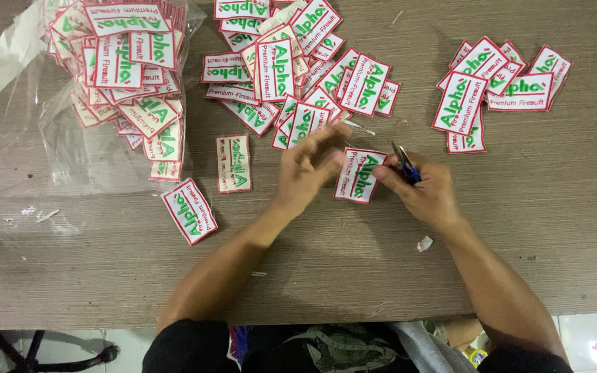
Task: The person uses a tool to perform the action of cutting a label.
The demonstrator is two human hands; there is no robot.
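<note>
Left hand (307, 169) pinches one patch (359, 175), right hand (419, 190) at its three o'clock grips one blue-handled snips (403, 161).

One patch (359, 175) is sitting between the left hand (307, 171) and the right hand (424, 188) on the table (554, 228). Piles of patches are lying behind (one (127, 83) in a bag (57, 138), far left).

The left hand (307, 168) holds a white patch (358, 175) on the wooden table (554, 228). The right hand (423, 190) grips small blue snips (405, 164) beside it.
</note>
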